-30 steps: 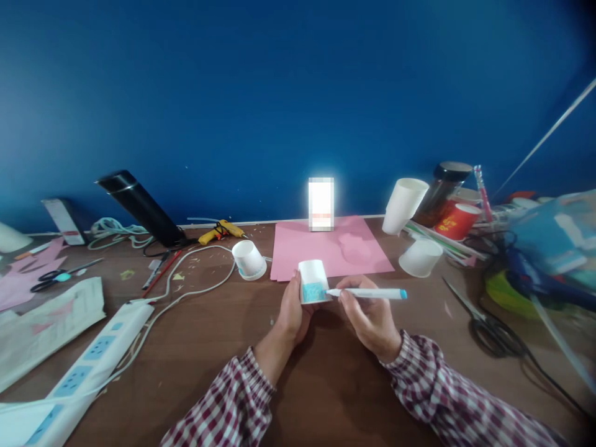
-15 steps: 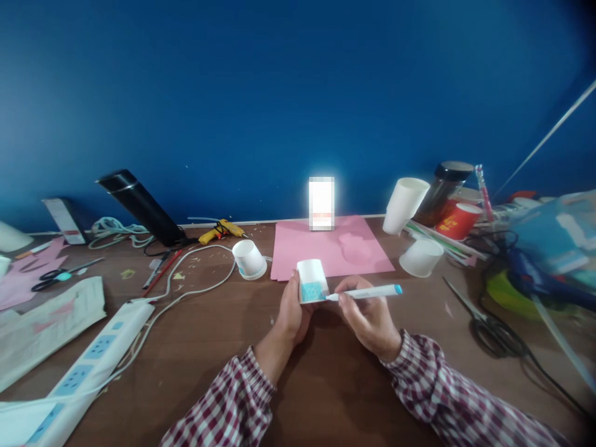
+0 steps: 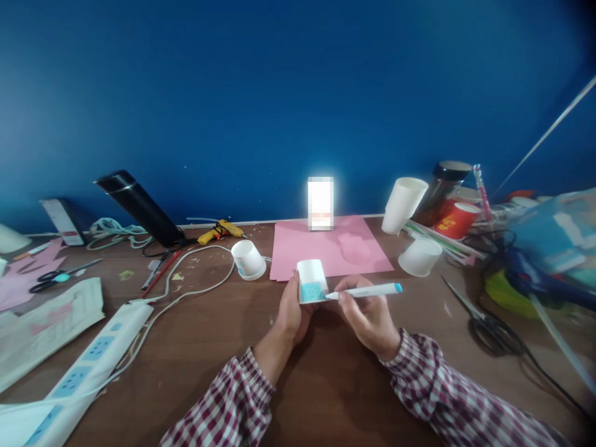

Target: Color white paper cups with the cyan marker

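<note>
Across the brown tabletop (image 3: 186,335), pink sheets (image 3: 298,245) lie before a blue wall (image 3: 223,112), with an inverted paper cup (image 3: 250,261) to their left and black-handled scissors (image 3: 475,315) to the right. At centre, the left hand (image 3: 289,310) curls around a white cup (image 3: 311,273) bearing a blue-coloured band (image 3: 311,292); the right hand (image 3: 370,320) pinches a marker (image 3: 372,290), its tip at the band's edge.

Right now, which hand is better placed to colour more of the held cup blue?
Probably the right hand: it holds the marker, tip at or near the blue patch. The left hand is occupied holding the cup.
</note>
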The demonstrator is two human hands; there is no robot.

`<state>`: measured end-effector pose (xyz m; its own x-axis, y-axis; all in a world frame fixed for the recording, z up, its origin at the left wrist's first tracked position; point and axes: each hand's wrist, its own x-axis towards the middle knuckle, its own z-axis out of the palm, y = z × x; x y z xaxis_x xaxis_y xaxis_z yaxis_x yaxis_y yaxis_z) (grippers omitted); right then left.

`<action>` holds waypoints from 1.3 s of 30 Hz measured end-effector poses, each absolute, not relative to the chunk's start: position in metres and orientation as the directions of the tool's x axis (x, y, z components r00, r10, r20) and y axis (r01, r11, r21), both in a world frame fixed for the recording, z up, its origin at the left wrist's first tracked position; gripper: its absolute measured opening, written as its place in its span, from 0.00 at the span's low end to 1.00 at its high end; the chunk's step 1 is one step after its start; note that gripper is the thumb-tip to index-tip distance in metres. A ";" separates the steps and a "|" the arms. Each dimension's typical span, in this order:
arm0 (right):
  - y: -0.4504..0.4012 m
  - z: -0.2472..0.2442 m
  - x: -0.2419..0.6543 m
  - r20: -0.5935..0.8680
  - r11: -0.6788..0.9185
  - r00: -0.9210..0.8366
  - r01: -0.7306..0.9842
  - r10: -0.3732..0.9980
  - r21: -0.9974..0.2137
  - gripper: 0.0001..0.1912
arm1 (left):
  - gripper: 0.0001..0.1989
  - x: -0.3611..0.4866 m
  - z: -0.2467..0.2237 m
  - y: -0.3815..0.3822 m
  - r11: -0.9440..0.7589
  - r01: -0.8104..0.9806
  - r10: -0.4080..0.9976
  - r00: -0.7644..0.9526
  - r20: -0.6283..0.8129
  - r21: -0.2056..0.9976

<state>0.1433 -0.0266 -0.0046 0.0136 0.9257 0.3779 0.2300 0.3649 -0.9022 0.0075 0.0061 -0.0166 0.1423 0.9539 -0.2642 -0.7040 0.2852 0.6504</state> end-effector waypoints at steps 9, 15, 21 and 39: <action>-0.027 -0.004 0.142 0.365 0.354 0.023 0.199 0.931 -0.914 0.04 | 0.22 0.009 -0.016 0.006 0.294 -0.689 0.953 0.164 -0.253 0.662; -0.026 -0.005 0.143 0.380 0.367 0.011 0.232 0.925 -0.901 0.04 | 0.19 0.007 -0.017 0.006 0.281 -0.707 0.956 0.144 -0.256 0.649; -0.026 -0.004 0.142 0.370 0.359 0.008 0.219 0.929 -0.907 0.04 | 0.19 0.008 -0.015 0.006 0.271 -0.705 0.959 0.140 -0.245 0.655; -0.028 0.001 0.142 0.456 0.450 -0.045 0.273 0.889 -0.850 0.02 | 0.13 0.010 -0.016 0.007 0.171 -0.661 0.972 -0.009 -0.236 0.731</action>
